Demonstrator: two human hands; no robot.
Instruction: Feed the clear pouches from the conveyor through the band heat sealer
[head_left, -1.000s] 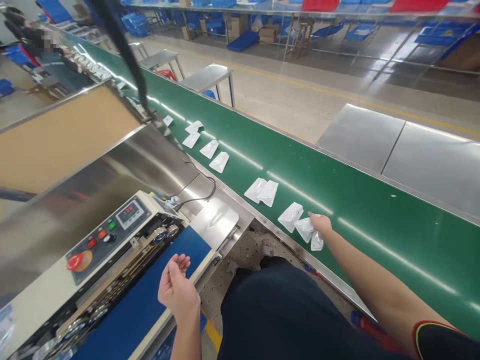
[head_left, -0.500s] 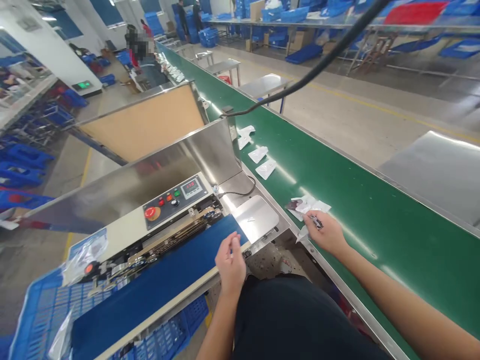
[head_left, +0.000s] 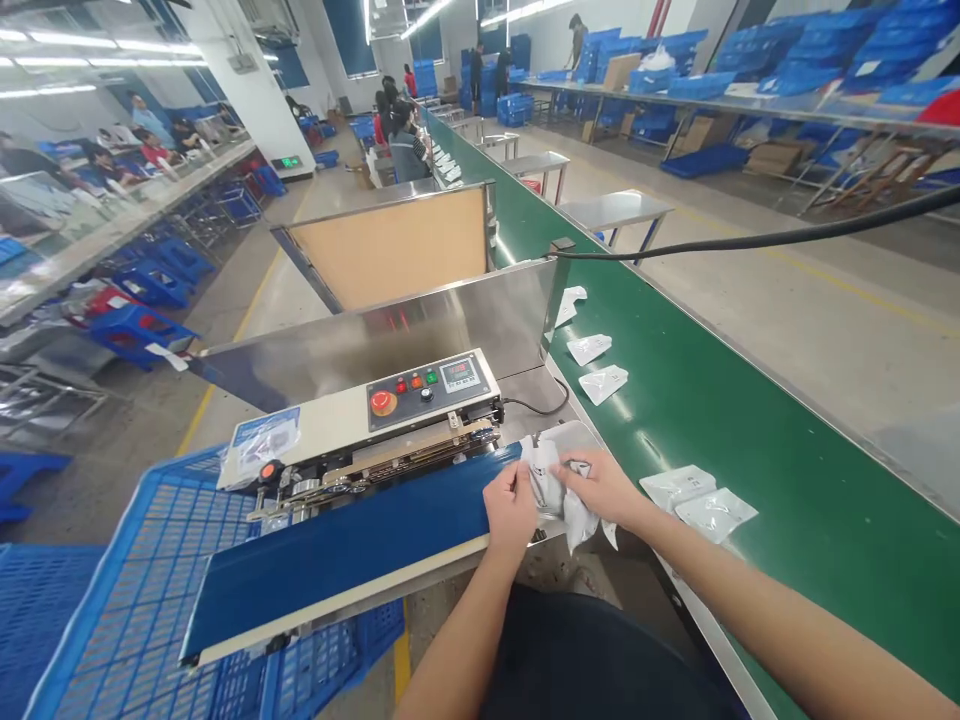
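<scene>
My left hand pinches the left edge of a white plastic pouch at the right end of the sealing machine's blue belt. On the pouch's other side my right hand is closed, with more white pouches bunched under its fingers and hanging down. How many it holds I cannot tell. The band sealing machine, with its red stop button and lit display, stands left of both hands. Two loose pouches lie on the green conveyor by my right forearm.
Farther up the conveyor lie several more pouches. A steel guard rises behind the machine, and a black cable crosses above the conveyor. Under the machine's left end is a blue plastic basket. People sit far along the conveyor.
My right hand has moved left from the conveyor to the machine, carrying pouches. My left hand has closed on one pouch's edge. The view has turned left and up.
</scene>
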